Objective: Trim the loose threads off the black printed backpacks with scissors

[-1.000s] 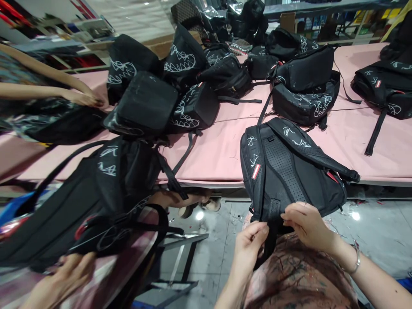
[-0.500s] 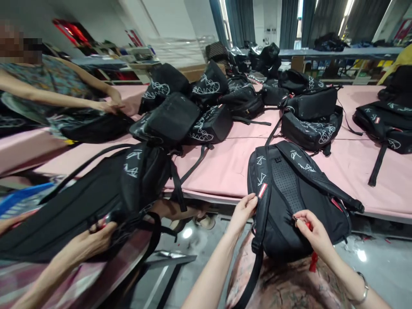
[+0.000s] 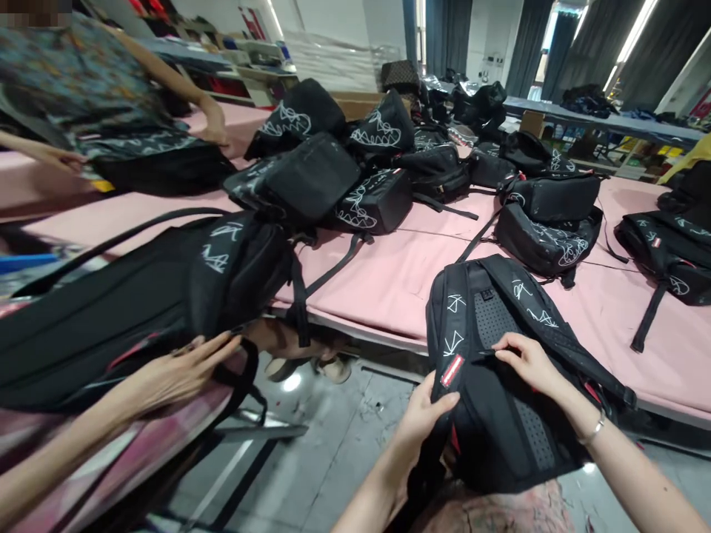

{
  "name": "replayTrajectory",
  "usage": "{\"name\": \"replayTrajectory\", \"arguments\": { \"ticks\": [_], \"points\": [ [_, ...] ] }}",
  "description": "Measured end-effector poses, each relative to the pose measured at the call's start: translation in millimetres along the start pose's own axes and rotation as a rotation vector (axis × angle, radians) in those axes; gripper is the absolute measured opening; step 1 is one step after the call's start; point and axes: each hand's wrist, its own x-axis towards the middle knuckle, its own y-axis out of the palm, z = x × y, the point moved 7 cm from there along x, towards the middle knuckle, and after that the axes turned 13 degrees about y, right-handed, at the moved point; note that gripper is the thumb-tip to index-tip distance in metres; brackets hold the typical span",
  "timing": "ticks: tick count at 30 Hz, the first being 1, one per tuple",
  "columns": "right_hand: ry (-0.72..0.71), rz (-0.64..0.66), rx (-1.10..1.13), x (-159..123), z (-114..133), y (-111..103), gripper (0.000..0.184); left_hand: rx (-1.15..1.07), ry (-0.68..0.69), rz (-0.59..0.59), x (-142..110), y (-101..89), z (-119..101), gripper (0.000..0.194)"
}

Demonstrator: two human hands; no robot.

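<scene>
A black backpack (image 3: 494,429) with white scribble prints leans on my lap, its back panel and shoulder straps facing up, its top against the pink table edge. My left hand (image 3: 427,414) grips the left shoulder strap (image 3: 452,326) just below its red and white label (image 3: 452,371), thumb on top. Over the mesh back panel (image 3: 492,314), my right hand (image 3: 525,360) is closed in a pinch. A thin dark tip shows beyond its fingertips, too small to name. A bracelet (image 3: 595,429) circles my right wrist.
Several black backpacks (image 3: 311,178) lie heaped on the pink table (image 3: 383,296), with others (image 3: 549,215) at its right. Close on my left, a co-worker's hand (image 3: 167,377) rests on another backpack (image 3: 138,296). A second person (image 3: 89,81) stands across the table.
My left hand has moved down the strap, and the backpack sits tilted differently. My right hand has moved up the panel toward the left strap. The red tool and tassel no longer show.
</scene>
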Motion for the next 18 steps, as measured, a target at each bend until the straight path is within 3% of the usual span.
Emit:
{"name": "replayTrajectory", "arguments": {
  "ticks": [7, 14, 18],
  "points": [
    [-0.170, 0.186, -0.233, 37, 27, 19, 0.006, 0.044, 0.036, 0.023, 4, -21.5, -16, 0.047],
    [-0.186, 0.300, -0.260, 48, 42, 30, 0.007, -0.087, 0.038, 0.070, 5, -23.2, -21, 0.047],
    [-0.215, 0.330, -0.297, 49, 53, 38, 0.006, -0.028, 0.048, 0.081, 5, -27.5, -22, 0.045]
  ]
}}
